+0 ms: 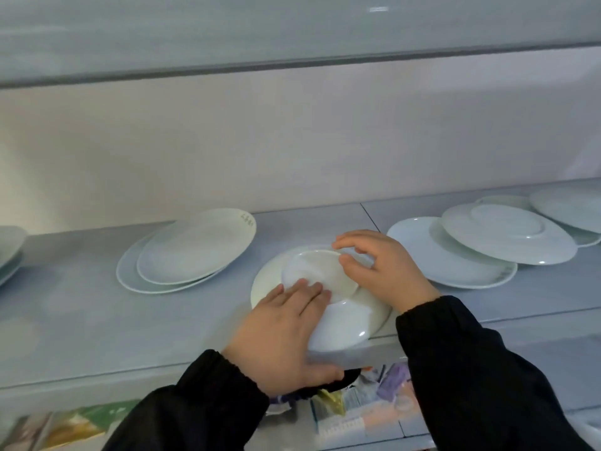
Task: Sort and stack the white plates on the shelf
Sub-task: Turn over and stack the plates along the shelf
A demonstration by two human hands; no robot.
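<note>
An upside-down white plate (344, 323) sits at the front edge of the pale shelf (97, 320), partly overhanging it, on top of another white plate (263, 288). My left hand (283, 333) grips its near-left rim, fingers flat on its underside and thumb under the edge. My right hand (380, 268) curls over the plate's far right side, fingertips on the foot ring. Two stacked white plates (192, 252) lie to the left. A loose pile of several white plates (487, 242) lies to the right.
More plates (9, 249) show at the far left edge. Another shelf board (292, 65) runs overhead. Below the shelf front lie colourful packets and papers (364, 405). The back wall is plain white.
</note>
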